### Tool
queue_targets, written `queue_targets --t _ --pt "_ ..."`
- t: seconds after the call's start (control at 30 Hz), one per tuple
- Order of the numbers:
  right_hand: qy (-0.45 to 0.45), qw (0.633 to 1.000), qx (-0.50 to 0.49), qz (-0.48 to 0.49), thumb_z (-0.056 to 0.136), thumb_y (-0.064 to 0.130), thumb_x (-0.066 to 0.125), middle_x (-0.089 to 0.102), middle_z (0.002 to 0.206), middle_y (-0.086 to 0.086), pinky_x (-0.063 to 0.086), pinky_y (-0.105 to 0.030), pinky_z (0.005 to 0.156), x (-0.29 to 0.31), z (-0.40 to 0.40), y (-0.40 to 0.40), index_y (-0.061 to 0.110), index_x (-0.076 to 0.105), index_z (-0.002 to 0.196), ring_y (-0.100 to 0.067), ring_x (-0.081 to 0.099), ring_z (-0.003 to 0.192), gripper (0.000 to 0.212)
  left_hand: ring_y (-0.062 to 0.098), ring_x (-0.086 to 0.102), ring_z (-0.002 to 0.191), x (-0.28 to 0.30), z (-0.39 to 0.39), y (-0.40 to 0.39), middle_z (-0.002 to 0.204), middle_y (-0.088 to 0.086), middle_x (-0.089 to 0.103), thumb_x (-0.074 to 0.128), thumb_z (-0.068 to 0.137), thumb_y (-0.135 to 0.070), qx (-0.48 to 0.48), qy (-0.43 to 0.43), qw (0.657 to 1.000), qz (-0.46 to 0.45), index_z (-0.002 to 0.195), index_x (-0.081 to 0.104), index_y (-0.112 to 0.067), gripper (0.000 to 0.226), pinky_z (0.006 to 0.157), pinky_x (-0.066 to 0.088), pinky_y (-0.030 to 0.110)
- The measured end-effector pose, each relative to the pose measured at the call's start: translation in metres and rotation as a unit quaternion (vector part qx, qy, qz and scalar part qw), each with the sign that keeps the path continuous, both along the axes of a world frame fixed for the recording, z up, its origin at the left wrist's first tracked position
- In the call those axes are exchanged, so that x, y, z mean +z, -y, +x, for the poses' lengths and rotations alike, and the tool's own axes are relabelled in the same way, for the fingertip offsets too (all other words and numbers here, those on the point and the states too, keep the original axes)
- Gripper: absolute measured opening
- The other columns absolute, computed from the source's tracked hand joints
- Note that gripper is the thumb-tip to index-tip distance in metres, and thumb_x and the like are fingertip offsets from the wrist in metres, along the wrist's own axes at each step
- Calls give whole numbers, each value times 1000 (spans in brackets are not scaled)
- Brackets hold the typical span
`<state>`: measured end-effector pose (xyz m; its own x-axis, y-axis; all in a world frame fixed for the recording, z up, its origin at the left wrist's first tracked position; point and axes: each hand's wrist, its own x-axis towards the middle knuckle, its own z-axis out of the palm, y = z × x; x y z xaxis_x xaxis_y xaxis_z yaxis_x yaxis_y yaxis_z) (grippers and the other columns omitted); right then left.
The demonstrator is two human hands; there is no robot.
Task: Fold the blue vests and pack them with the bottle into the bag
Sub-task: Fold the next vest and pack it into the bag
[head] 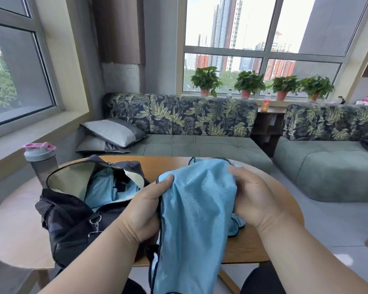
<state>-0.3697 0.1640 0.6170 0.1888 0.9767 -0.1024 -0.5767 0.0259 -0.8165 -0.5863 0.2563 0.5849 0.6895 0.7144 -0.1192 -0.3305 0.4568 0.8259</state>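
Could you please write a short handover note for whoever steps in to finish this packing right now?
Left hand and right hand both grip one blue vest, held up over the near edge of the table; it hangs loose, not yet folded.
The bag lies open on the table to the left, with blue cloth already inside, apparently an earlier vest.
The bottle stands behind the bag, still outside it.
Left to do: fold this vest, put it in the bag, then add the bottle.

bare forearms, no sleeves visible; dark trousers [261,282] over knees at bottom edge.
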Motion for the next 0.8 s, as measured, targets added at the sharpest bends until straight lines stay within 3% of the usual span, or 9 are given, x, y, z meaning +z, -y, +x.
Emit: queue_targets --t 0.07,0.13,0.27,0.4,0.53,0.6,0.67,0.73,0.8 --pt "-26 998 26 -56 96 38 60 74 122 -18 52 -43 98 -21 -13 10 2 74 127 -32 74 104 50 36 69 118 6 1 -1 133 25 68 60 99 -33 11 -4 1000 18 132 68 1 48 106 55 49" --pt "-60 993 63 -82 99 49 54 71 131 -18 46 -46 106 -37 -28 21 8 78 123 -32 73 113 53 37 69 117 10 4 1 133 28 67 59 103 -31 15 -8 999 35 135 63 5 49 104 56 48" --pt "-65 997 21 -44 98 41 58 64 142 -20 47 -47 108 -41 -29 24 5 70 135 -34 65 127 53 36 72 112 7 3 4 128 26 71 57 104 -25 35 -27 998 42 133 64 4 42 96 60 45" --pt "-91 994 -26 59 101 50 53 67 135 -25 60 -47 92 -24 -14 20 3 67 137 -37 69 120 61 36 71 117 13 -2 6 126 22 73 53 107 -25 65 -30 996 47 135 64 0 39 99 57 47" --pt "-55 998 38 18 86 66 72 57 150 -20 44 -49 114 -45 -29 27 11 61 146 -35 56 139 82 34 72 116 20 0 9 127 22 72 54 108 -24 89 -24 994 54 136 62 -1 37 101 56 47" --pt "9 997 72 -6 84 63 74 62 146 -16 49 -44 107 -57 -40 30 15 66 142 -31 60 134 76 31 74 110 20 1 10 125 22 73 54 108 -23 99 -25 993 56 136 61 1 36 94 60 43" --pt "89 992 83 -15 74 49 89 67 140 -16 52 -40 100 -63 -45 32 12 71 135 -31 64 126 74 31 76 106 19 2 11 121 22 75 53 109 -23 89 -29 994 55 132 63 4 37 86 64 39" --pt "121 989 80 -21 77 28 87 69 135 -18 51 -43 107 -63 -45 30 8 74 128 -36 64 127 55 32 76 105 17 2 11 119 22 75 51 110 -24 80 -37 995 55 127 66 5 38 82 64 38" --pt "117 991 60 -20 85 15 76 67 137 -22 48 -50 113 -56 -46 28 6 72 130 -41 61 130 47 33 74 111 15 1 8 123 23 74 51 110 -28 78 -49 994 60 129 67 4 40 90 63 41"
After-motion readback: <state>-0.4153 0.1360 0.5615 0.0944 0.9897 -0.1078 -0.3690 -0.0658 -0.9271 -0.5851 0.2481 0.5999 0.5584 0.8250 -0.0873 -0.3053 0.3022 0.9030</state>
